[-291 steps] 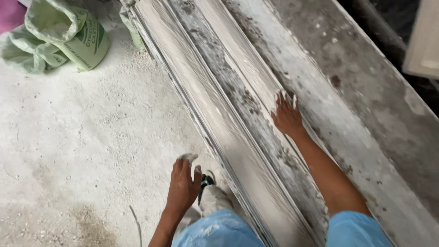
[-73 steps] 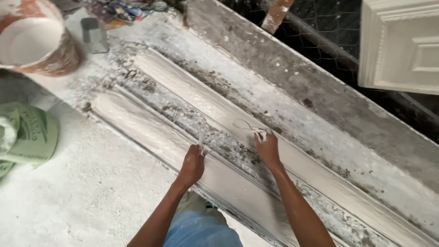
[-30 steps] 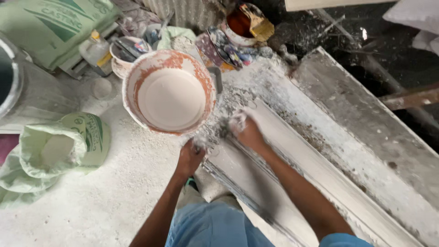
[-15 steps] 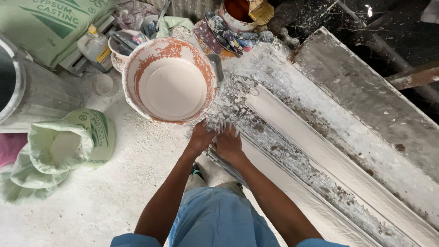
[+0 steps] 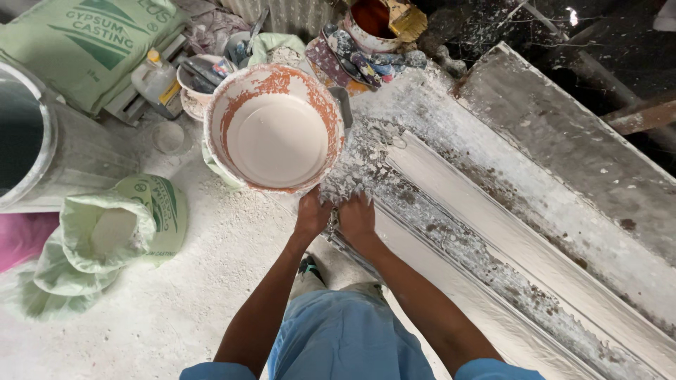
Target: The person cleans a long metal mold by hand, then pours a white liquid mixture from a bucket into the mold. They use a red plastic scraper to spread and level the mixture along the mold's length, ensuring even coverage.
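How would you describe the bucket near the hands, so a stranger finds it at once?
Start from the long plaster-caked mould running diagonally. At its upper end, just above both hands, stands a round bucket. Unlike the smaller pots behind, it has an orange-stained rim and holds smooth white plaster.

The fingertips of the left hand (image 5: 312, 212) are lost under the near rim of the plaster bowl (image 5: 275, 127), so whether they grip or only touch it cannot be told. The right hand (image 5: 358, 217) lies on wet plaster at the near end of the long mould (image 5: 507, 281); its fingertips merge with the white mess. The mould runs out past the right and bottom edges. The grey drum (image 5: 28, 141) is cut by the left edge, and the pink thing (image 5: 21, 239) beside it too. The brush (image 5: 405, 17) in the far pot (image 5: 370, 21) is cropped at the top. The clutter behind the bowl is too jumbled to sort.
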